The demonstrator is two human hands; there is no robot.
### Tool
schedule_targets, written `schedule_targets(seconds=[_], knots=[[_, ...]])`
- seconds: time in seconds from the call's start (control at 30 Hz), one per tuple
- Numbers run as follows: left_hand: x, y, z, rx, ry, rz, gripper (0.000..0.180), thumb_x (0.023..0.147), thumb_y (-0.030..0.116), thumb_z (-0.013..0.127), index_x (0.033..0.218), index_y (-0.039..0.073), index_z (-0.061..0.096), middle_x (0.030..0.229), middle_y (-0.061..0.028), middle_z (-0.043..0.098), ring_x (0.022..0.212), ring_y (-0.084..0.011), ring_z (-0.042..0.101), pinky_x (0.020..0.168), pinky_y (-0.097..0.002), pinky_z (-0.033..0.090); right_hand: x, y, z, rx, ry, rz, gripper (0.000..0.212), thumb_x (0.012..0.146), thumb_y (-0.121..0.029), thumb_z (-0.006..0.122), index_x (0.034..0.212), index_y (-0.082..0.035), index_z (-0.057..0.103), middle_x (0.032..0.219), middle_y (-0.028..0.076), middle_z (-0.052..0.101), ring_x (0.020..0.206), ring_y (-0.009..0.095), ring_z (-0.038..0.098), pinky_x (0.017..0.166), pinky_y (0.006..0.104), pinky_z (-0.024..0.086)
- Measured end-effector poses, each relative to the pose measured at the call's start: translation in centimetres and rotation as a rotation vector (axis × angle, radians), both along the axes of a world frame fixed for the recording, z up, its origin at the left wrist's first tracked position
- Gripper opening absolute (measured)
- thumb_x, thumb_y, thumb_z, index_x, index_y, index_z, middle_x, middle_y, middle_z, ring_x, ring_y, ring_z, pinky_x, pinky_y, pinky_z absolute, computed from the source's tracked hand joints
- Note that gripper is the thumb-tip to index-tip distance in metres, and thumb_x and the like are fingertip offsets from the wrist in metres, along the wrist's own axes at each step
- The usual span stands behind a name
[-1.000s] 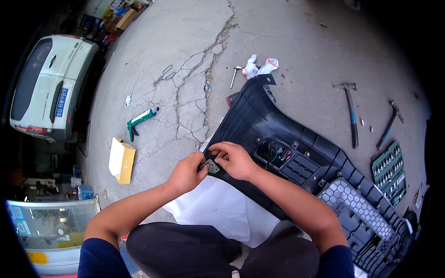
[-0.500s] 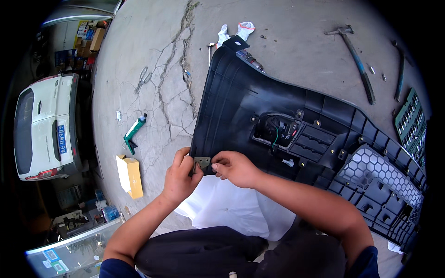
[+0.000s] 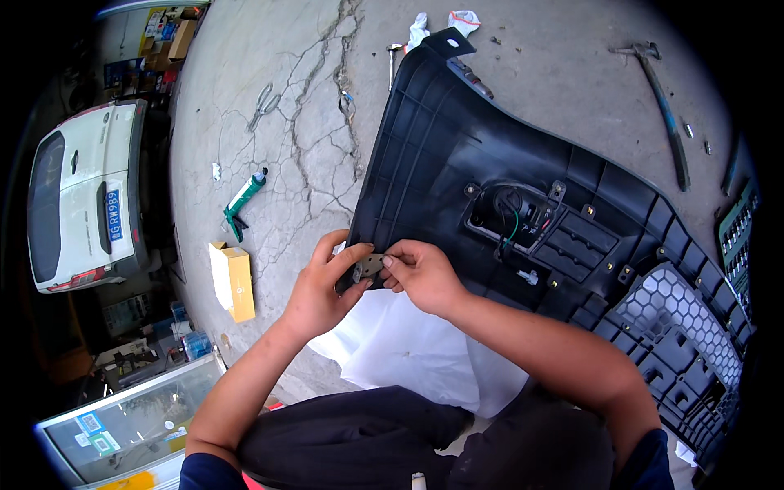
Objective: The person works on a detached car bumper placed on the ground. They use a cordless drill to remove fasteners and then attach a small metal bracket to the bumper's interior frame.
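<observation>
Metal plate (image 3: 374,266) | at near corner of black bumper (image 3: 416,163) | left hand (image 3: 314,296) pinching one end, right hand (image 3: 431,279) the other (looks like, anyway) | I'd keep it flat, pressure even

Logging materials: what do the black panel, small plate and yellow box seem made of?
Black panel: probably moulded satin plastic, given ribs and soft sheen. Small plate: likely dull metal, grey with holes. Yellow box: apparently matte cardboard, given crisp folded edges.
</observation>
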State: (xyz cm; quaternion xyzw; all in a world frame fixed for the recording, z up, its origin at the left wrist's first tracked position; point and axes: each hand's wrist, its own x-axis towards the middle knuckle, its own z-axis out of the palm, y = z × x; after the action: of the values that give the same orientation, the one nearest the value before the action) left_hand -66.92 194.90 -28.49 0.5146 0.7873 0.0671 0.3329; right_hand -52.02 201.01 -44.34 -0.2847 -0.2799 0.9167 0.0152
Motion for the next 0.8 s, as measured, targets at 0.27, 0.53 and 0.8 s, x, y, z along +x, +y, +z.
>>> schedule_targets(seconds=[0.27, 0.53, 0.8], knots=[[-0.9, 0.5, -0.6, -0.056, -0.052, -0.065, 0.048, 0.082, -0.004, 0.085, 0.126, 0.008, 0.072, 0.123, -0.0148, 0.062, 0.110, -0.0346, 0.068, 0.093, -0.0399, 0.057, 0.1, 0.5, 0.5, 0.059, -0.075, 0.038, 0.019, 0.109, -0.014, 0.063, 0.107, 0.004, 0.069, 0.088, 0.012, 0.075, 0.074, 0.016, 0.072, 0.068, 0.0326, 0.059], [-1.1, 2.0, -0.7, -0.092, -0.060, -0.118, 0.043, 0.084, -0.001, 0.083, 0.124, 0.007, 0.071, 0.108, -0.0122, 0.065, 0.094, -0.0328, 0.069, 0.081, -0.0392, 0.058, 0.4, 1.2, 0.2, 0.184, -0.065, 0.040, 0.019, 0.108, -0.014, 0.065, 0.103, 0.004, 0.070, 0.083, 0.011, 0.074, 0.070, 0.016, 0.071, 0.066, 0.0336, 0.058], [-1.3, 3.8, -1.5, -0.095, -0.027, -0.125, 0.042, 0.084, 0.001, 0.083, 0.124, 0.008, 0.070, 0.105, -0.0130, 0.063, 0.092, -0.0336, 0.068, 0.077, -0.0401, 0.057, 0.2, 3.4, -0.7, 0.253, -0.065, 0.023, 0.018, 0.107, -0.013, 0.066, 0.101, 0.004, 0.070, 0.081, 0.010, 0.074, 0.070, 0.016, 0.071, 0.065, 0.0331, 0.057]])
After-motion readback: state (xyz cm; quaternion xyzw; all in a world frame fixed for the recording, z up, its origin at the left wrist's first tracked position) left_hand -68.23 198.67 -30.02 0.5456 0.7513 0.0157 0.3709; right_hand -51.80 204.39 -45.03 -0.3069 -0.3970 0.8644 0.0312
